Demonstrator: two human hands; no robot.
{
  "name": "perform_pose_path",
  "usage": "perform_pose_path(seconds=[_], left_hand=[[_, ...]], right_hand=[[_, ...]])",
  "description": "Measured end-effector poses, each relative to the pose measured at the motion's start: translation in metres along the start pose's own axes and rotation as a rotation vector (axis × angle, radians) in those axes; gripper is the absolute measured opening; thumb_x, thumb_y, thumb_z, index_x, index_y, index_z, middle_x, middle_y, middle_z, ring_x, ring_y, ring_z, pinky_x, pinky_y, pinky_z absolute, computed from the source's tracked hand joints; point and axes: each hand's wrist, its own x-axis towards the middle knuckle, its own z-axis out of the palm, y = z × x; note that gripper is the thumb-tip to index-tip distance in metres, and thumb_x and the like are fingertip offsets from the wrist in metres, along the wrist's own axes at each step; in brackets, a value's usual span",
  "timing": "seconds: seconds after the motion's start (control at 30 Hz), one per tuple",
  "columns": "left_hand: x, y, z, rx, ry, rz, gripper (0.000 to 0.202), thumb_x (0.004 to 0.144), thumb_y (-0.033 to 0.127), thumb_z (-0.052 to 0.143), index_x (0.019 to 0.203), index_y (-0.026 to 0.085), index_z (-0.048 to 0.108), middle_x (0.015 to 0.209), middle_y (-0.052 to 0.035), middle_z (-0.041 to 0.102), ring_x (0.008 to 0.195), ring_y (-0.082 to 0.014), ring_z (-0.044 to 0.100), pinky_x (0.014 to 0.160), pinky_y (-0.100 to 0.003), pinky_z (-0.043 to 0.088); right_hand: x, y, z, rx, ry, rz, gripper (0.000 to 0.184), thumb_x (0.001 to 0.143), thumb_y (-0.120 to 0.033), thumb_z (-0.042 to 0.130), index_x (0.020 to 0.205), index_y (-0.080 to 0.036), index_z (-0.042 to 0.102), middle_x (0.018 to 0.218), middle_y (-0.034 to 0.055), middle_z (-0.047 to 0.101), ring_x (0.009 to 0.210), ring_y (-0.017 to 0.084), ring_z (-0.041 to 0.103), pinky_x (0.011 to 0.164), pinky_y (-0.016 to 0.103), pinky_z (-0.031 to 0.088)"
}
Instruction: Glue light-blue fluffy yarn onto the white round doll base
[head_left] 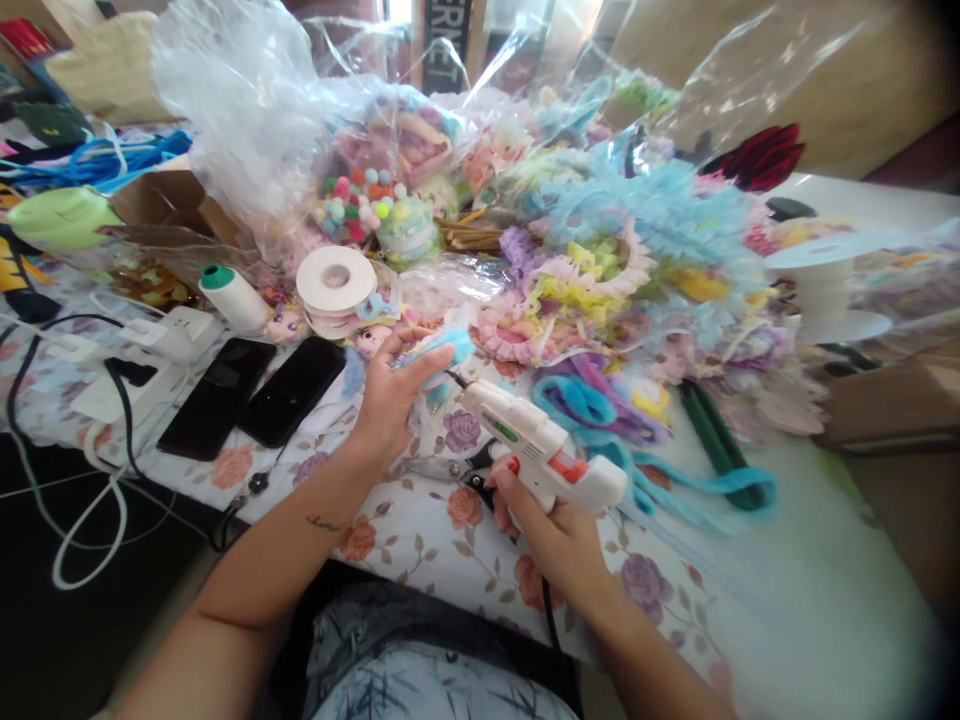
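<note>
My right hand (pixel 551 530) is wrapped round the handle of a white glue gun (pixel 529 435) with an orange-red part near its rear. The dark nozzle points up and left, close to the fuzzy light-blue piece (pixel 454 347) that my left hand (pixel 394 385) pinches between thumb and fingers. Whether the nozzle touches the piece I cannot tell. Under the glue gun lies a pair of pliers (pixel 454 468), partly hidden by my right hand. Beside the gun, blue fuzzy strips (pixel 577 400) curl on the floral tablecloth (pixel 465 545).
Two black phones (pixel 292 390), a power strip with plugs (pixel 127 385) and loose cables lie at left. A ribbon spool (pixel 335 280) and a thread cone (pixel 231 298) stand behind. Ruffled pastel trims (pixel 607 220) and clear plastic bags (pixel 240 90) pile up at the back. Green rods (pixel 720 445) lie right.
</note>
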Motion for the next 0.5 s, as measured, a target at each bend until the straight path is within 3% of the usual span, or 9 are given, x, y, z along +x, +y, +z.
perform_pose_path(seconds=[0.5], left_hand=[[0.001,-0.0007,0.0,0.009,0.015,0.012,0.039,0.062,0.026,0.085,0.088,0.02,0.057,0.083,0.002,0.062,0.068,-0.0105,0.064,0.064,-0.021,0.055]], right_hand=[[0.0013,-0.0007,0.0004,-0.004,0.01,-0.005,0.034,0.092,-0.049,0.053,0.075,-0.02,0.058,0.054,-0.0013,0.055,0.049,0.013,0.048,0.048,0.026,0.039]])
